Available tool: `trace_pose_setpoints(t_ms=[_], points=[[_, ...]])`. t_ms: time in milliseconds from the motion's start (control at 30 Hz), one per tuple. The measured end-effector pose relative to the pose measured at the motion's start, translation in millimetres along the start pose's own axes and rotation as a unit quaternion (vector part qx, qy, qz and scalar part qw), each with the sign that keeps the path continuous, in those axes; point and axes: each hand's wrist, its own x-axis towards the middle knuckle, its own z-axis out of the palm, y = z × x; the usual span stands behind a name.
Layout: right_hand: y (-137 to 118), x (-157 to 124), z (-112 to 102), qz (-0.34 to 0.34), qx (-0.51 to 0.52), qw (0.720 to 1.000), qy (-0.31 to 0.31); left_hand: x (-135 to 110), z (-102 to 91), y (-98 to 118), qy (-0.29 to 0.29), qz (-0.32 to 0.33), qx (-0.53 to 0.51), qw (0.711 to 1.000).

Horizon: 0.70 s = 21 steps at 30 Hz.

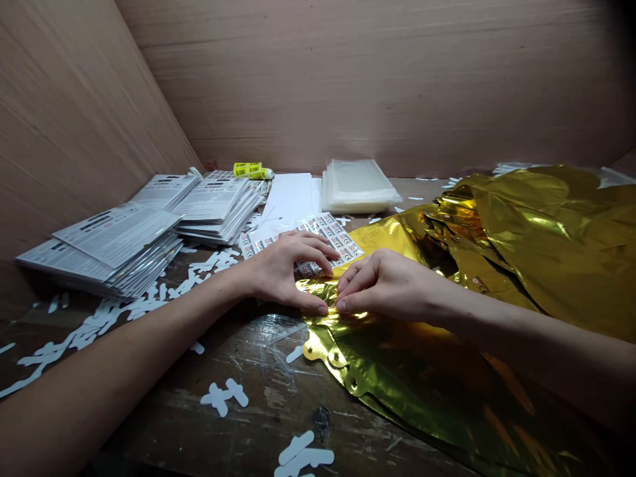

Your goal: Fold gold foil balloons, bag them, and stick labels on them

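My left hand (285,271) lies over a sheet of small printed stickers (322,235), its fingers on the sheet and its thumb reaching down to the foil. My right hand (380,285) pinches a folded edge of a crumpled gold foil sheet (541,252) between thumb and fingers. Both hands meet at that edge, fingertips almost touching. The foil, possibly a balloon, has a scalloped, punched edge (328,354) near the front. My hands hide the lower part of the sticker sheet.
Stacks of printed leaflet packets (116,242) lie at the left. Clear plastic bags (358,185), white paper (291,199) and a yellow item (248,170) stand at the back. White cut-out scraps (223,397) litter the scarred dark tabletop (258,424). Cardboard walls (377,73) surround it.
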Motion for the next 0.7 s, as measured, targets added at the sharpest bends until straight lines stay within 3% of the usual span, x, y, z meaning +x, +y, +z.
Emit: trace_pose_setpoints(t_ms=[233, 433, 600, 700], points=[[-11.3, -5.3, 8.3, -0.034, -0.122, 0.99, 0.06, 0.9, -1.0, 2.9, -0.002, -0.006, 0.004, 1.0], [-19.8, -8.5, 16.2, -0.002, -0.159, 0.982, 0.105, -0.7, -2.2, 13.0, -0.024, -0.023, 0.028, 0.999], [-15.3, -7.1, 17.3, -0.039, -0.195, 0.969, 0.149, 4.9, -4.6, 23.4, -0.076, -0.051, 0.06, 0.994], [-10.8, -6.3, 19.0, -0.063, -0.226, 0.955, 0.181, 4.6, -11.9, 40.7, -0.108, -0.094, 0.103, 0.984]])
